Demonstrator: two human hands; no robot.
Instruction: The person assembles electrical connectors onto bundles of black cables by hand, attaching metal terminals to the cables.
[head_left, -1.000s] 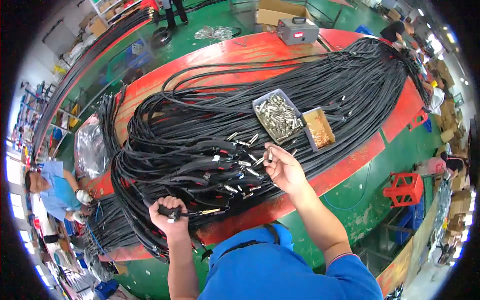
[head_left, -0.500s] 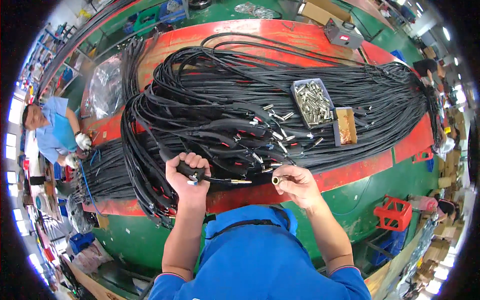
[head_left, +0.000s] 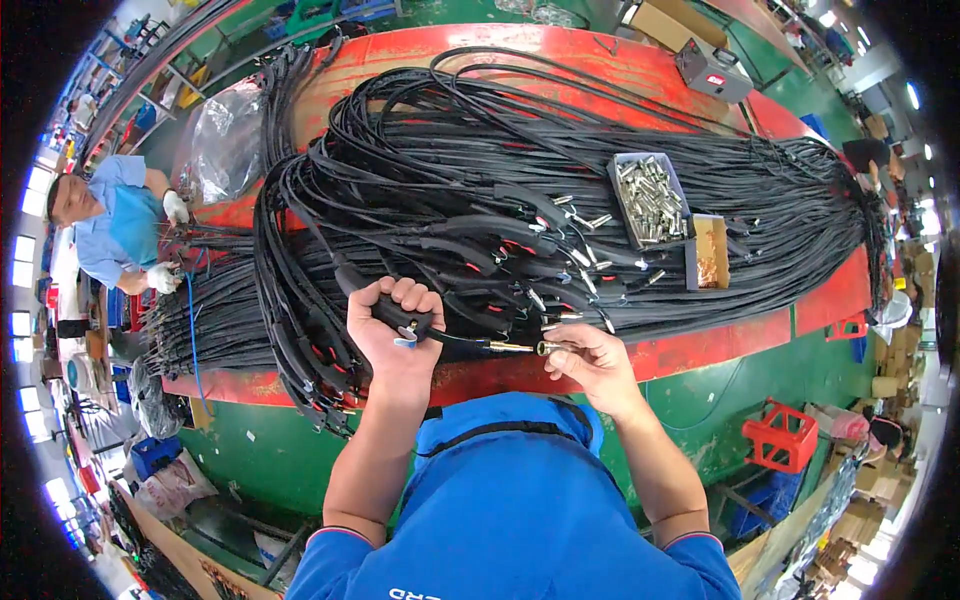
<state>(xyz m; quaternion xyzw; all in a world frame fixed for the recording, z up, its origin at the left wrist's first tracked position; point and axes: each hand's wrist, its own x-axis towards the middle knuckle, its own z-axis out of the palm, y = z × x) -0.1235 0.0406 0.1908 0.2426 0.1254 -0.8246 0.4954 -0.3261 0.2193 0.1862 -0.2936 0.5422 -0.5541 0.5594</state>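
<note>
My left hand (head_left: 393, 335) is closed around a black torch handle (head_left: 413, 322) with a cable running up from it into the pile. From the handle a thin black neck points right and ends in a brass-coloured metal tip (head_left: 511, 347). Pinched between the thumb and fingers of my right hand (head_left: 598, 368) is a short, hollow metal sleeve (head_left: 550, 348). The sleeve's open end faces the tip and lies very near it; whether they touch I cannot tell. Beyond both hands lie several similar black handles with metal ends (head_left: 520, 240).
Black cables (head_left: 740, 170) cover much of the red table (head_left: 700, 345). A box of metal sleeves (head_left: 650, 200) and a small box of copper-coloured parts (head_left: 711, 253) rest on them. A grey metal case (head_left: 714, 72) stands far right. At the left, a gloved co-worker (head_left: 125, 215) handles cables. A red stool (head_left: 781, 436) stands lower right.
The gap between the sleeve in my right hand and the tip of the torch handle has closed almost fully. The co-worker's gloved hands have moved apart. The whole view has shifted slightly.
</note>
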